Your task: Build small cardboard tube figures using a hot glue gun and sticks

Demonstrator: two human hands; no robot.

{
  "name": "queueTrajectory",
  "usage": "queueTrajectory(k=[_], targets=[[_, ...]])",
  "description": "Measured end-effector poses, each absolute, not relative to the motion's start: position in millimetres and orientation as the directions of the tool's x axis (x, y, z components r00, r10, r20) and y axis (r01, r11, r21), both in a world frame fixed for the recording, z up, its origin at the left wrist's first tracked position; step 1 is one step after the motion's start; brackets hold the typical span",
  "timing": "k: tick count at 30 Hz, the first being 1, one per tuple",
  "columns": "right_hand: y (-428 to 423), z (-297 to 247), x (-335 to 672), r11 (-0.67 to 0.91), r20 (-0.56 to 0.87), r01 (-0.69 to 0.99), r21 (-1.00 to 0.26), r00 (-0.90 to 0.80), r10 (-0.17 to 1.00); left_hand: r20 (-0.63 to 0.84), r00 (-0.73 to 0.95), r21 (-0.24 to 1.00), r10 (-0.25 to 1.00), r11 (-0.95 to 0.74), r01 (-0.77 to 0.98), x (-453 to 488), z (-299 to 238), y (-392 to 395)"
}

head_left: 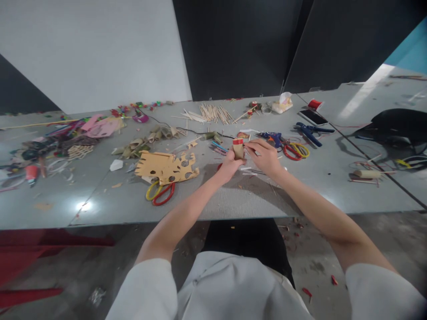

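Observation:
My left hand (230, 166) is wrapped round a short bamboo tube (239, 152) with a red band near its top, held upright above the table. Close against its right side, my right hand (263, 154) has thumb and forefinger pinched together. Whatever sits in that pinch is too small to make out. Behind the hands lies a blue glue gun (274, 138), and right of them scissors with red and yellow handles (296, 151). Thin sticks and scraps (251, 171) lie just below the hands.
Cut cardboard (167, 167) covers a second pair of scissors (160, 193) at left. Bamboo pieces (160, 133) and a pile of wooden sticks (215, 113) lie farther back. At right are blue pliers (312, 132), a phone (312, 117), a red spool (315, 104) and a black object (396, 129).

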State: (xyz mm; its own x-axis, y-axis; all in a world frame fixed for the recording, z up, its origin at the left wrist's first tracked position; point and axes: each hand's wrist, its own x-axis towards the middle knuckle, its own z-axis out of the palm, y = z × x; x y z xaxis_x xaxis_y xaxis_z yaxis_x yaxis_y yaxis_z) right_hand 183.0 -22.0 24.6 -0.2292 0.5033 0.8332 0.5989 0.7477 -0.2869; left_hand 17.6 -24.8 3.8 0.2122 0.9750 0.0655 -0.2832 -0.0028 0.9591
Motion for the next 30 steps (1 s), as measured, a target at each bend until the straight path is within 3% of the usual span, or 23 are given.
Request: queueTrajectory(k=[9,20,30], targets=[[-20,22,186,0.751,0.812,0.596,-0.285,-0.267,0.519,0.105,0.207,0.968,0.973,-0.052,-0.247,15,-1,-25],[-23,29,185,0.765,0.827,0.566,-0.307,-0.24,0.509,0.029,0.231,0.908,0.972,0.072,-0.413,16,13,-30],[-21,27,185,0.765,0.808,0.574,-0.292,-0.281,0.519,0.063,0.24,0.931,0.969,0.03,-0.365,15,7,-29]])
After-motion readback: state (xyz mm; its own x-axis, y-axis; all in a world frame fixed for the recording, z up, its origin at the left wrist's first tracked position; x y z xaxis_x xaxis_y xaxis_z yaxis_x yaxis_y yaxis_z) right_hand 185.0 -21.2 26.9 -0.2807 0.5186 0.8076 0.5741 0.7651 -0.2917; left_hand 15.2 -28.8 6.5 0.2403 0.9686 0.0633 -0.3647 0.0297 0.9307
